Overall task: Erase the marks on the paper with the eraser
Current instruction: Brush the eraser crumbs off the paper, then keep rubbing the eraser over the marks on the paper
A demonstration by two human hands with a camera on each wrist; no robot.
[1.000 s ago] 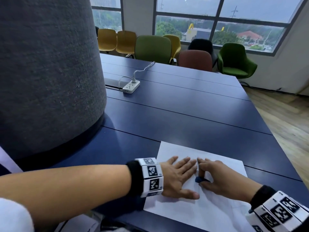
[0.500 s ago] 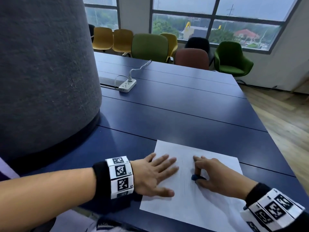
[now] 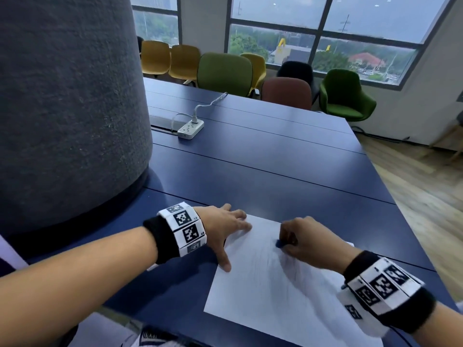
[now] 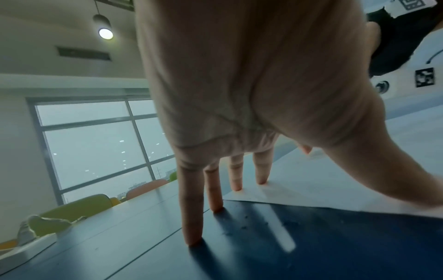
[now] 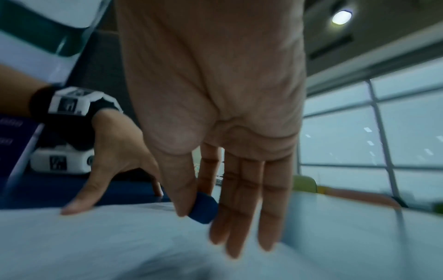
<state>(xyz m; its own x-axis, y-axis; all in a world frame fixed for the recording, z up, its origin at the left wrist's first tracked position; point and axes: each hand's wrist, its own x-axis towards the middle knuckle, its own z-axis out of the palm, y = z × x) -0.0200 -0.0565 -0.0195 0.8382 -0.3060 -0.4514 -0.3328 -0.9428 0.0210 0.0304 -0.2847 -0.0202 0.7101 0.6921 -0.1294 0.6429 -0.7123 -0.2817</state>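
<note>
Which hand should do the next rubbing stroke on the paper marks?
Right. The right hand already pinches the blue eraser down on the paper. The left hand lies flat, fingers spread over the sheet's left edge, better kept steadying it.

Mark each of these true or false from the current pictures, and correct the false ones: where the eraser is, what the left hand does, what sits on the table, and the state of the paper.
1. The right hand pinches a blue eraser over the paper. True.
2. The left hand is lifted clear of the table. False: its fingers are spread, some on the paper's edge and some on the table.
3. A white power strip lies further back on the table. True.
4. The paper is crumpled into a ball. False: it lies flat as a sheet.
5. The eraser is red. False: it is blue.
</note>
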